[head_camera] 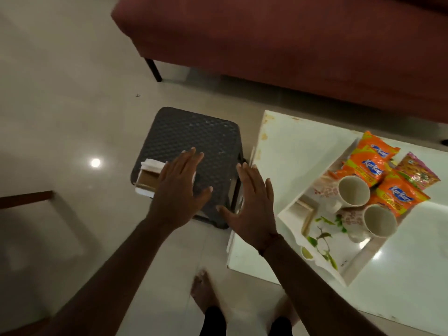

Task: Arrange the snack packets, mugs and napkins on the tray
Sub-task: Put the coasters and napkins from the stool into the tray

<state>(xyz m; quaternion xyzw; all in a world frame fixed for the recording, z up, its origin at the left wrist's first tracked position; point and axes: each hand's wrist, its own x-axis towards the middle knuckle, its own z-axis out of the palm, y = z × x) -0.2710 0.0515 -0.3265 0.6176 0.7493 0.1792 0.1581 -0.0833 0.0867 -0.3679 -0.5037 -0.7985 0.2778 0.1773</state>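
Dark grey and weave-patterned, the stool (194, 132) is shown beneath both hands. The left hand (178, 187) is held palm down with its fingers straight and spread, and nothing is gripped. Part of a stack of white napkins (152, 164) at the stool's near left corner is covered by it; whether the palm touches the stack cannot be told. The napkins are seen lying on a brown, box-like holder (146, 177).

The right hand (253, 207) is likewise opened flat, fingers extended and thumb pointing inward, and nothing is held. It is positioned over the stool's right edge, just beside the white table (291, 146).

On the table, well apart from the napkins, a white tray (339, 248) printed with green leaves is set at an angle. Two pale mugs (354, 191) are stood upright in it, mouths upward, one nearer the viewer (380, 220) than the other. Orange snack packets (371, 163) are piled at the tray's far end, touching the mugs, and a pink packet (418, 173) is laid at their outer side. A pale rectangular item (304, 212) is seen by the tray's left rim; what it is cannot be made out.

A maroon sofa (291, 44) is shown beyond the table and stool, pale floor tiles (60, 93) surround them, and a bare foot (203, 289) is visible at the lower edge.
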